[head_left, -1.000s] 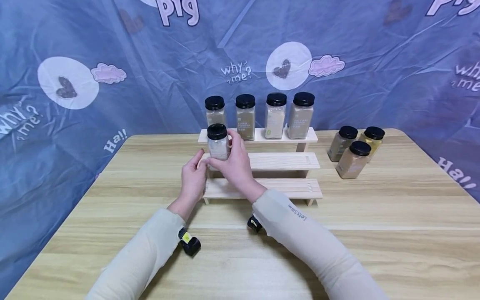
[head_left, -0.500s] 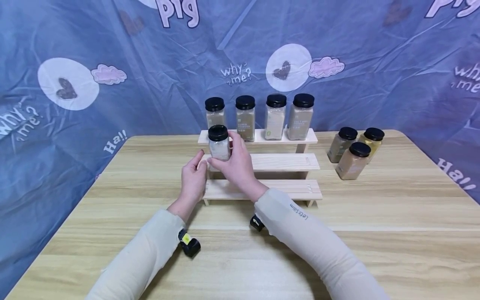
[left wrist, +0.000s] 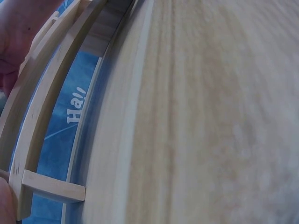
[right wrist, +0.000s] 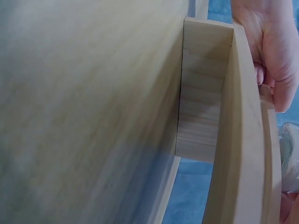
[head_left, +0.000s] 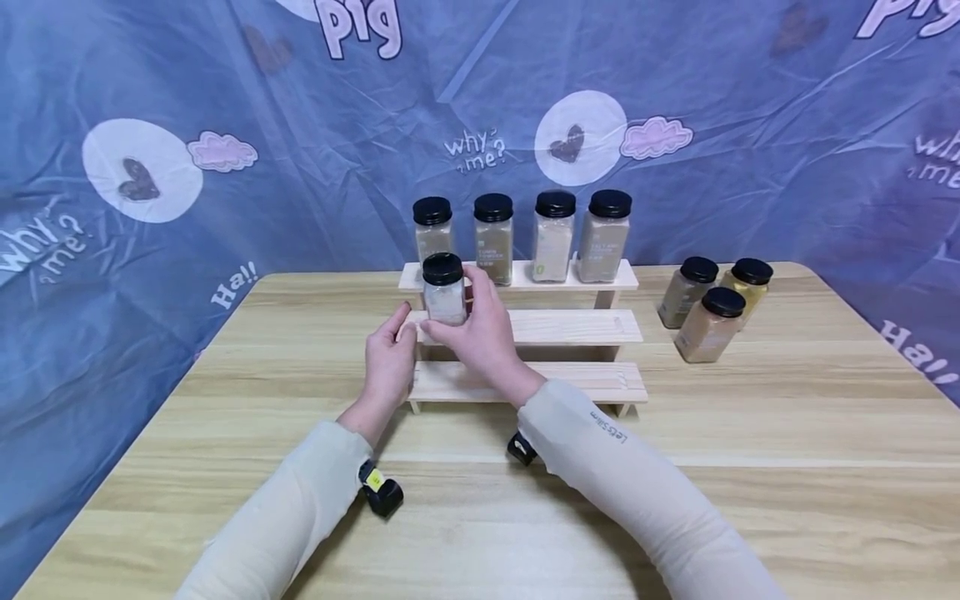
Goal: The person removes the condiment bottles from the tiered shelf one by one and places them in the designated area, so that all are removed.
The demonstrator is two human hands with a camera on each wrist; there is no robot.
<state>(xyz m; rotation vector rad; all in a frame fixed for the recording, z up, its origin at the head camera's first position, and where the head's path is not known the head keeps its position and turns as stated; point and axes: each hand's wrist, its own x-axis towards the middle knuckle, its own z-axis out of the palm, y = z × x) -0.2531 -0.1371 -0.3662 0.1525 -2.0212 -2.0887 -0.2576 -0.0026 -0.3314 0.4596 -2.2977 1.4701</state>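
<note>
My right hand (head_left: 486, 333) holds a glass spice jar (head_left: 446, 305) with a black lid and whitish contents, thumb in front and fingers at its right side. The jar stands upright at the left end of the middle tier of a pale wooden three-tier rack (head_left: 562, 327). My left hand (head_left: 387, 358) grips the rack's left end beside that tier. In the right wrist view, the left hand (right wrist: 278, 51) curls at the wood's end, and part of the clear jar (right wrist: 290, 151) shows low at the right edge. The left wrist view catches the right hand (left wrist: 16, 37) above the rack's boards.
Along the top tier stand several black-lidded spice jars, among them a cumin powder jar (head_left: 492, 246). Right of the rack, a dark jar (head_left: 684, 296), a yellow jar (head_left: 750, 287) and a pinkish-tan jar (head_left: 708, 332) cluster on the wooden table (head_left: 787, 467). A blue printed cloth (head_left: 337, 167) hangs behind.
The right hand and its jar have shifted slightly to the right along the middle tier. The left hand stays at the rack's end.
</note>
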